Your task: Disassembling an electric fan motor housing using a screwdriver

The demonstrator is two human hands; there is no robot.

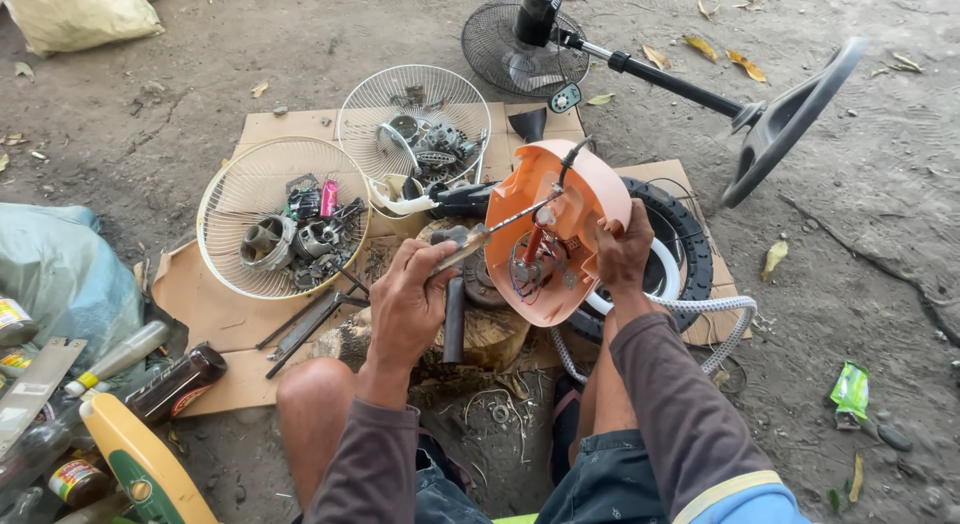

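Because the housing would tip on its own, my hands split the work.
Right hand (622, 252): grip wrapped over the rim of the orange housing (560, 199), tilting its open side toward me.
Left hand (410, 304): fingers clenched on the screwdriver (490, 234), tip inside at the wiring.
Housing: propped above the wood stump (490, 329).
Fan guards (285, 219): turned up as trays for loose parts.
Cardboard (215, 314): keeps tools off the dirt.

My right hand (622, 252) steadies a smooth, glossy orange plastic housing (560, 199); my left hand (408, 302) holds a bare metal screwdriver (495, 226). Under it sit a rough wooden stump (495, 334), matt brown cardboard (215, 314), white wire grilles (255, 189) and a matt rubber tyre (685, 239).
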